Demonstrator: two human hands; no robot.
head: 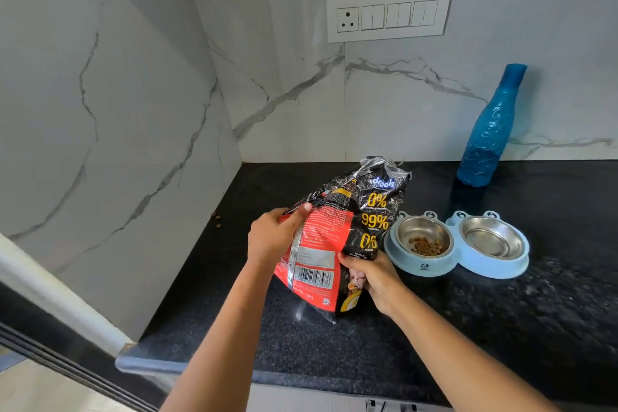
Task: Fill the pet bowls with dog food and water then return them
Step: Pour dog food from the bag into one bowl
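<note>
Both hands' fingers (297, 212) grip dog-food bag (337, 237); left bowl (422, 241) holds kibble (427, 246), right bowl (492, 239) empty.

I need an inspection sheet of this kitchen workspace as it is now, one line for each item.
Surface: black speckled countertop, no spill visible.
Job's things: dog food bag held tilted; double pet feeder, left bowl holds a little kibble, right bowl has no food in it; blue water bottle upright by the wall.
Clutter: stray kibble pieces near the left wall.
Grippers: left hand grips the bag's upper edge, right hand its lower side.
Cables: nothing seen.
Surroundings: marble-patterned walls, switch panel with a socket.
</note>
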